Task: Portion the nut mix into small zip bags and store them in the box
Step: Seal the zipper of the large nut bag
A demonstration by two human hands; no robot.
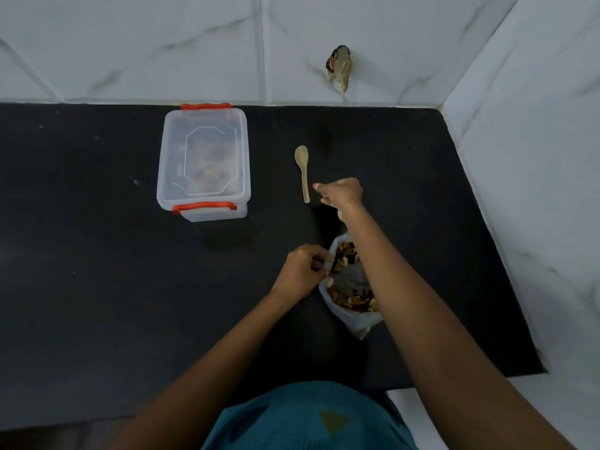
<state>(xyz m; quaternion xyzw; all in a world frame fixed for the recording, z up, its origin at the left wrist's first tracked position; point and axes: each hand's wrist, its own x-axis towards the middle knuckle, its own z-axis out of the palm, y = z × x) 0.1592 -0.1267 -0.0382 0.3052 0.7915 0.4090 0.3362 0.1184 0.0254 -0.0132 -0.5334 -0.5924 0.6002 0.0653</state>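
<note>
A clear plastic bag of nut mix (352, 295) lies open on the black counter near me. My left hand (302, 271) pinches the bag's left rim. My right hand (341, 194) hovers just right of the wooden spoon (303, 172), fingers loosely curled and holding nothing, close to the spoon's handle end. The spoon lies flat with its bowl pointing away from me. The clear storage box (203, 162) with red clips stands at the back left, its lid on; a few nut packets show dimly through it.
The black counter (97, 254) ends at white marble-look walls behind and on the right. A damaged spot with debris (339, 68) marks the back wall. My teal clothing (308, 417) fills the bottom edge.
</note>
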